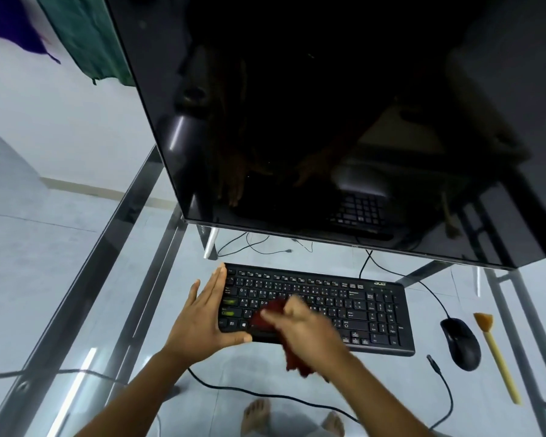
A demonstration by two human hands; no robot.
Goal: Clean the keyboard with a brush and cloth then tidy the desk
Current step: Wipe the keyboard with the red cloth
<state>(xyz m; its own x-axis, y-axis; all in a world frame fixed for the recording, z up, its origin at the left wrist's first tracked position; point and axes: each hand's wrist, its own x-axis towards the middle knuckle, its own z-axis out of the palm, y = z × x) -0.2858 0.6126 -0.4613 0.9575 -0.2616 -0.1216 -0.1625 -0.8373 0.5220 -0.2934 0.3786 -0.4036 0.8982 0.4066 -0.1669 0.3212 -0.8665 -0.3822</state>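
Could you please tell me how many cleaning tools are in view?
2: the red cloth in the right hand on the keyboard, and the brush lying right of the mouse.

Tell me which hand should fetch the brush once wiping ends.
Right, probably. The brush lies right of the mouse, on the side of the right hand, though it grips the cloth. The left hand braces the keyboard at its left end.

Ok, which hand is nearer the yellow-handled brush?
Right. The right hand, gripping the red cloth on the keyboard, is apart from the brush, with the mouse between; the left hand braces the keyboard's far left end.
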